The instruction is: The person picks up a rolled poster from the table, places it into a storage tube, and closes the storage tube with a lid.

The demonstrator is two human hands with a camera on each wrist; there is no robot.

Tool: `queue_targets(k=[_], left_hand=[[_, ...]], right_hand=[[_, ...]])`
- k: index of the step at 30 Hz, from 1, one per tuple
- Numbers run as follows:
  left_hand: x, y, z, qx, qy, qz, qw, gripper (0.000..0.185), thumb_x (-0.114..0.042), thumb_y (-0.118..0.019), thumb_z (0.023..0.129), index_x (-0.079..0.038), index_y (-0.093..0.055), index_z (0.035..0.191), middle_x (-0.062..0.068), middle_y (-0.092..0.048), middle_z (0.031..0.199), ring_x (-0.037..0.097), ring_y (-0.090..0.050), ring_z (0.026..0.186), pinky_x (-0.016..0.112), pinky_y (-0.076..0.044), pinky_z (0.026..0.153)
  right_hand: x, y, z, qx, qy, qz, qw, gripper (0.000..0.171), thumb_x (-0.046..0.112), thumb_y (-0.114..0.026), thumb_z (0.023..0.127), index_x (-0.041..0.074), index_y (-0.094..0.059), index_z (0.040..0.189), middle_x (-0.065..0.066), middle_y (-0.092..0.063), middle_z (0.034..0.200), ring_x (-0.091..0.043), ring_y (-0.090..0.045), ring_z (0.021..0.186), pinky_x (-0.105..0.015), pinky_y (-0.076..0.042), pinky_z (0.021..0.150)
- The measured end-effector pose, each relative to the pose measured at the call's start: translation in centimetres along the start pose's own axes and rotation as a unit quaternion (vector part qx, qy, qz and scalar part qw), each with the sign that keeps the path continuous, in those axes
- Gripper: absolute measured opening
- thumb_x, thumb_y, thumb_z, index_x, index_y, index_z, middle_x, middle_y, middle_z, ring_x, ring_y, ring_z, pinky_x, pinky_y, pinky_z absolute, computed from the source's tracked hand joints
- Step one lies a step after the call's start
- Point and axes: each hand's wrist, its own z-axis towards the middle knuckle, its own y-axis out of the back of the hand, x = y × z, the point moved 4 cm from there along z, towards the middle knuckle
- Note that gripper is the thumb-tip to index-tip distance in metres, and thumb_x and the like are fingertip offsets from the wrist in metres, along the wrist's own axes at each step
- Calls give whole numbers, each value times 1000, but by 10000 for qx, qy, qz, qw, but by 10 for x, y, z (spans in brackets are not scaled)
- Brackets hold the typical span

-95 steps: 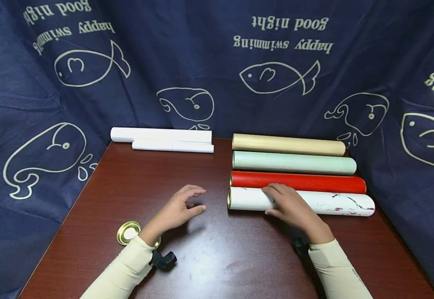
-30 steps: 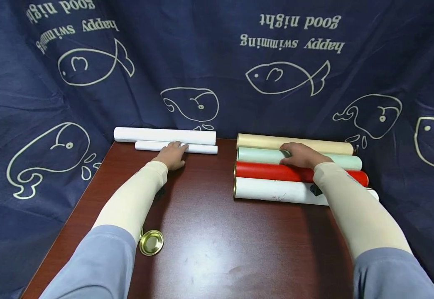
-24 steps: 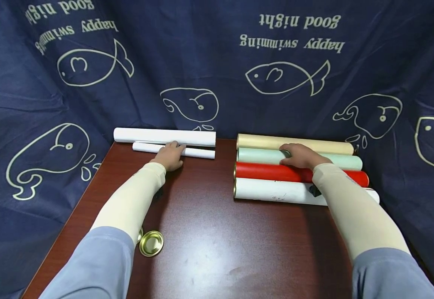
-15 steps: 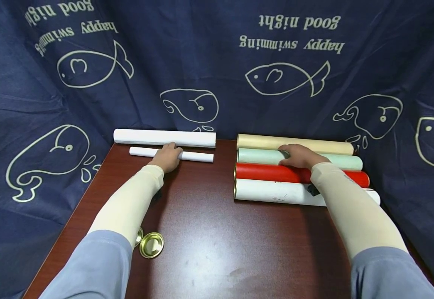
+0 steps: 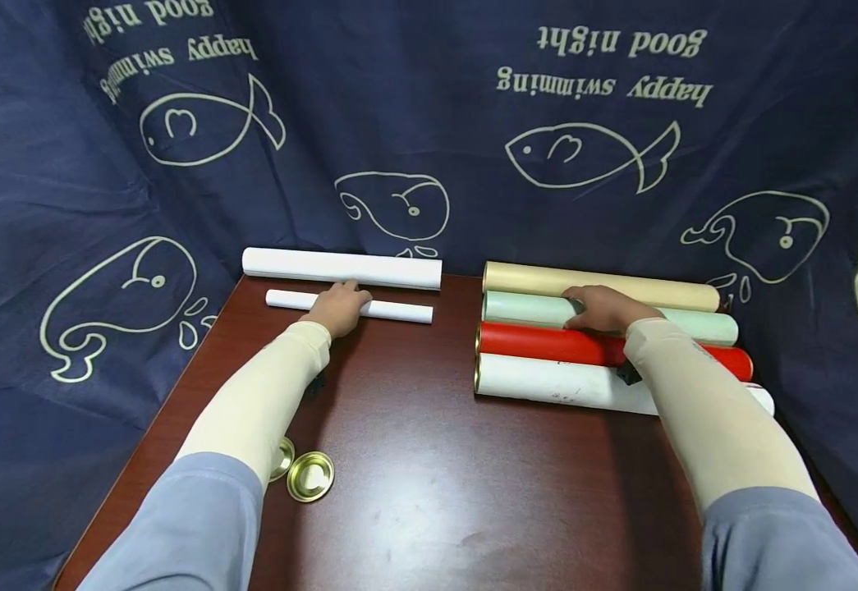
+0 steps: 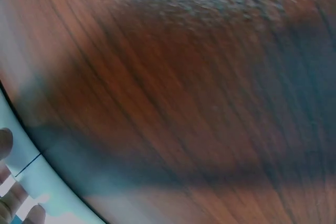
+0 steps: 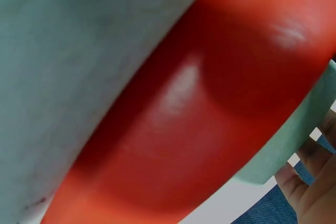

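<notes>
My left hand (image 5: 338, 310) grips a thin white paper roll (image 5: 402, 311) near its middle. A gap separates this roll from a thicker white roll (image 5: 340, 267) behind it. In the left wrist view the thin roll (image 6: 58, 182) crosses the lower left corner, with fingertips around it. My right hand (image 5: 600, 310) holds a pale green tube (image 5: 520, 307) from above, fingers over its far side. The right wrist view shows the curled fingers (image 7: 315, 156) at the green tube's far edge. The red tube (image 5: 539, 343) lies just in front of it, under my wrist.
A beige tube (image 5: 598, 285) lies behind the green one, and a white patterned tube (image 5: 547, 380) lies frontmost. Two gold lids sit by my left forearm, the nearer gold lid (image 5: 310, 477) fully visible. A dark blue printed cloth (image 5: 465, 98) hangs behind the brown table (image 5: 414, 460).
Both hands have reached forward, the right leaving the white patterned tube for the green one. My left hand has drawn the thin roll nearer, apart from the thicker roll. The view shifted slightly.
</notes>
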Motion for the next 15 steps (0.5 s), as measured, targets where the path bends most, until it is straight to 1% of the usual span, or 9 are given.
queue_targets(k=[3,8,11,15], left_hand=[[1,2,-2,-1,-48,24,10000,32,-5,-52,100,-12,-65,128,18,-56,123,38,-53,115,54,-48,91],[2,6,-8,39,-183,83,9998,31,-6,-54,99,-11,-64,128,18,-57,123,39,-54,112,56,-48,89],[3,6,-11,89,-126,91,9998,31,-6,-54,99,-11,-64,128,17,-58,124,39,-54,114,56,-48,91],[4,3,-13,180,-63,90,9998,32,-8,-53,100,-13,-64,130,16,-58,126,37,-53,117,55,-47,93]], right_hand=[[-1,2,1,-9,35,-131,9999,63,23,-73,91,-6,-47,140,-29,-51,136,-44,-48,123,-58,-35,105],[1,3,6,-1,-42,-40,10000,61,19,-75,88,-6,-48,137,-28,-54,131,-41,-51,117,-57,-38,102],[3,2,9,-39,42,-8,10000,59,16,-75,87,-7,-48,134,-28,-56,125,-40,-53,111,-56,-40,97],[3,-2,13,-45,169,-53,9998,55,16,-76,86,-8,-49,127,-25,-59,117,-37,-56,104,-53,-44,91]])
